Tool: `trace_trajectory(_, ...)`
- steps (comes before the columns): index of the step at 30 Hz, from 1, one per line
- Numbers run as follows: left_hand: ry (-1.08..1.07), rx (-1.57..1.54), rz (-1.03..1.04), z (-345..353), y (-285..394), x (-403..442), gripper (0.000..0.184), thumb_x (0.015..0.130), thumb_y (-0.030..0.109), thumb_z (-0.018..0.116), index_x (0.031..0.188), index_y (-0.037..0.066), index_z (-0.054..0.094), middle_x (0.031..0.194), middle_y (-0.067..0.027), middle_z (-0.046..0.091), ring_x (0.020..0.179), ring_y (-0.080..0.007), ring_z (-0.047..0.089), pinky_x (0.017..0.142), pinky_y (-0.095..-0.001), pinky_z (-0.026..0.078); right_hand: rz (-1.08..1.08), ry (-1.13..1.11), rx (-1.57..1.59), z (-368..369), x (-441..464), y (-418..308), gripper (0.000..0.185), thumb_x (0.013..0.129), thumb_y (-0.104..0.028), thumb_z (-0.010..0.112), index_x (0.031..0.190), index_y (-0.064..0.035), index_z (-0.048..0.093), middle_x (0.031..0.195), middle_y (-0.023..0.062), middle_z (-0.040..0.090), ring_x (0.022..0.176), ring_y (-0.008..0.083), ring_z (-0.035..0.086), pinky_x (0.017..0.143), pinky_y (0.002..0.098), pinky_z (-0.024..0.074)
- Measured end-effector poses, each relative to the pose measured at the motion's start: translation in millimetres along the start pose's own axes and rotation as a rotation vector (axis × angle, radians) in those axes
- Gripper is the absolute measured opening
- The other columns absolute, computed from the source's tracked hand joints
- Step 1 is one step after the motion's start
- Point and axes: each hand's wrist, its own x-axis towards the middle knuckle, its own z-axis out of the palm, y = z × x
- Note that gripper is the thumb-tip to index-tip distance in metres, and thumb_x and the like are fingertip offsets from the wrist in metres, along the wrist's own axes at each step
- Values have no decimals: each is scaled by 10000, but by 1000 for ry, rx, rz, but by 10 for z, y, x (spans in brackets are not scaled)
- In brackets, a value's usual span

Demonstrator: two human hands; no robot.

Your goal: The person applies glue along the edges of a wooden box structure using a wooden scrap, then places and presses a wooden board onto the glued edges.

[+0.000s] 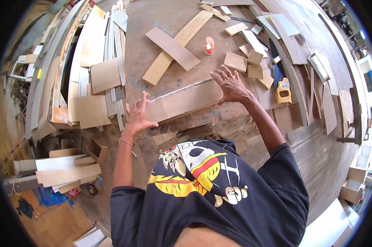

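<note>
A rectangular wooden board lies across the near part of the workbench in front of me. A whitish, glue-like line runs along its far edge. My left hand grips the board's left end, thumb at the near side and fingers towards the far side. At the opposite end my right hand spans the board the same way, fingers spread over the corner. The underside of the board and part of the fingertips are hidden. Beyond it, a small clear-and-red bottle stands on the bench.
Two crossed planks, a brown one over a paler one, lie at the back. A handsaw with a yellow handle rests at right among offcuts. Stacked boards line the left side, with more scraps below.
</note>
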Motion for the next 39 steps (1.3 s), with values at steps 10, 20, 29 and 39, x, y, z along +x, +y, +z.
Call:
trace_trajectory(10,73,44,-85,7,-4,-204,1387,423,461,845,1473,159,-10,1479,-142,230,1379,-334,179,1089,-579,70,26,472,-38,365,53,-342,814,781,-663,436,1331,-64,442,1506,111,133,1392,345,42,1021,679,51)
trace_trajectory(20,106,-5,-126,119,-70,-273,1373,440,455,846,1472,140,-3,1480,-142,233,1387,-325,154,1088,-576,60,12,465,-80,416,120,-387,804,769,-655,450,1333,-82,449,1516,117,100,1391,360,23,1005,703,67)
trace_trajectory(29,244,-154,-175,223,-124,-376,1322,491,568,787,1470,109,27,1485,-156,201,1390,-322,131,1087,-570,52,-31,399,-67,341,109,-429,699,739,-579,562,1329,-215,474,1523,104,84,1396,350,0,1029,674,71)
trace_trajectory(39,605,-180,-159,351,459,-548,707,763,312,704,1331,39,385,1292,-164,442,1159,-300,432,951,-462,340,-86,350,-48,263,162,-438,633,738,-545,588,1310,-293,490,1526,97,77,1394,361,-1,1031,671,87)
